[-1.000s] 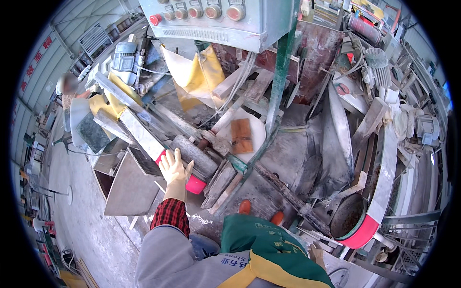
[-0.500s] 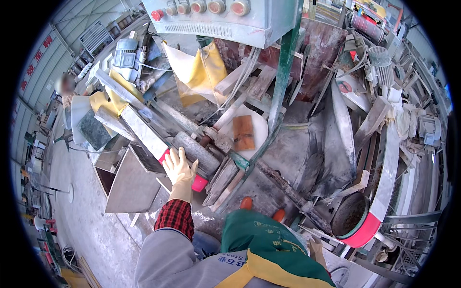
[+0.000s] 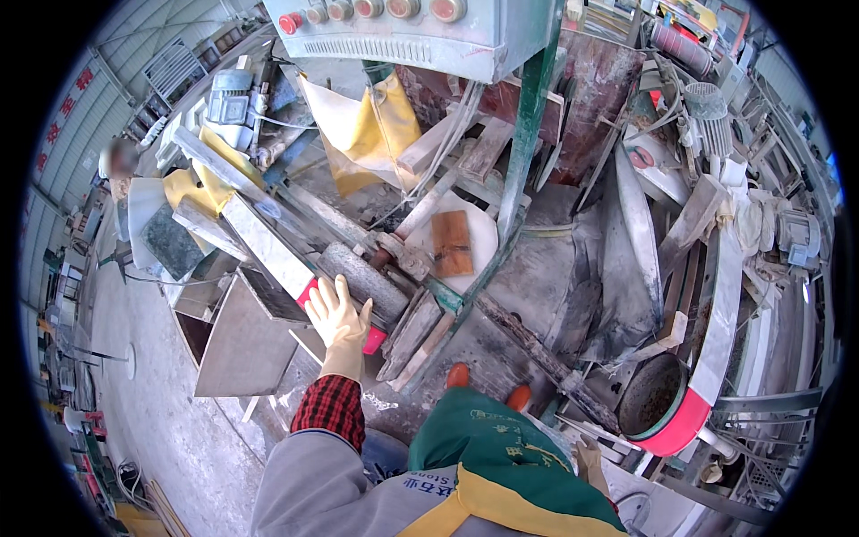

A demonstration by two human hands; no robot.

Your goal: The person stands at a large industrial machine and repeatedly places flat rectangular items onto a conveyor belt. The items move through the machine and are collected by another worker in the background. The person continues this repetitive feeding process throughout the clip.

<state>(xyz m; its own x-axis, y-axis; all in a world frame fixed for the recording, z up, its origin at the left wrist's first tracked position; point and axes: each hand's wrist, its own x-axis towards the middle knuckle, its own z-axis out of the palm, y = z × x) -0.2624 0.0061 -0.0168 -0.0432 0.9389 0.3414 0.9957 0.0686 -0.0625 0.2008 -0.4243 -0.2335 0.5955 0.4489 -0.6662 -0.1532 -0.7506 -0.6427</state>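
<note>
In the head view, the only one, one hand is plain to see: the left hand [image 3: 338, 315], in one cream glove with a red-and-black checked cuff [image 3: 329, 407]. It is spread wide, fingers pointing far, and grips nothing. It lies over a red band [image 3: 375, 339], which shows on both sides of it; whether palm and band touch I cannot tell. The band is at the near end of one white strip [image 3: 267, 252] that runs far and left, beside one grey roller [image 3: 365, 285] just right of the hand. I cannot tell the right hand's state; a tan shape at the right edge of the one green apron [image 3: 488, 438] is too covered to identify.

Near and to the right, a second white strip [image 3: 716, 336] ends in a second red band [image 3: 676, 436] around one drum [image 3: 651, 394]. Two orange shoes [image 3: 457, 375] show beyond the apron. One brown block [image 3: 452, 242] lies on one white panel [image 3: 479, 225], right of the roller. On the far side, one control box [image 3: 403, 45] shows six buttons in a row, the leftmost bright red, beside one green post [image 3: 530, 134]. One yellow-and-white sheet [image 3: 389, 125] hangs below the box. One other person [image 3: 119, 170] is at the far left.
</note>
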